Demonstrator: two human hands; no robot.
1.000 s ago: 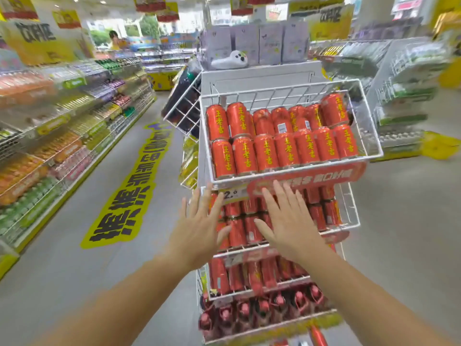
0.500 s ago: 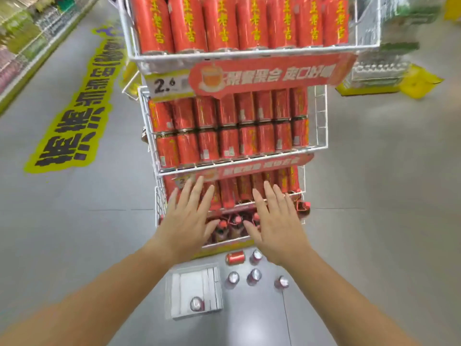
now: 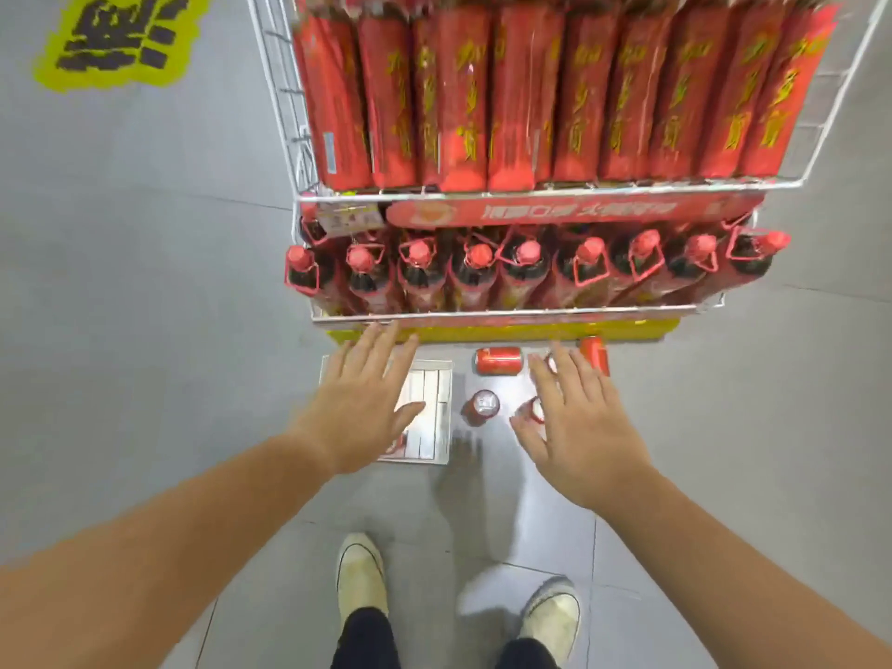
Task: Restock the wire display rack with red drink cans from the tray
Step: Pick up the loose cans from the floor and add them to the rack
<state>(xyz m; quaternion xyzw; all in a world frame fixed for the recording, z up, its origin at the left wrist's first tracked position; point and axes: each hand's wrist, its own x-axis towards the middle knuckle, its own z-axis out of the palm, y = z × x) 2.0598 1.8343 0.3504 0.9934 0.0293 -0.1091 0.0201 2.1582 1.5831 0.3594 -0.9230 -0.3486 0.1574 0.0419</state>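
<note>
I look straight down past the white wire rack (image 3: pixel 545 188). Its visible shelf holds blurred red packs (image 3: pixel 526 99); the bottom shelf holds red-capped bottles (image 3: pixel 526 268). On the floor in front lies a clear tray (image 3: pixel 432 412), with a red can inside mostly hidden under my left hand (image 3: pixel 359 408). Loose red cans stand or lie beside the tray: one on its side (image 3: pixel 498 361), one upright (image 3: pixel 484 405), one at the rack's foot (image 3: pixel 594 352). My right hand (image 3: pixel 579 422) hovers over two more cans. Both hands are open, fingers spread, holding nothing.
Grey tiled floor surrounds the rack. A yellow floor sticker (image 3: pixel 120 38) lies at the far left. My two pale shoes (image 3: pixel 359 577) stand just behind the tray and cans.
The view has tilted down from the upper can shelves to the floor. Both open hands have dropped from in front of the shelves to just above the tray and loose cans.
</note>
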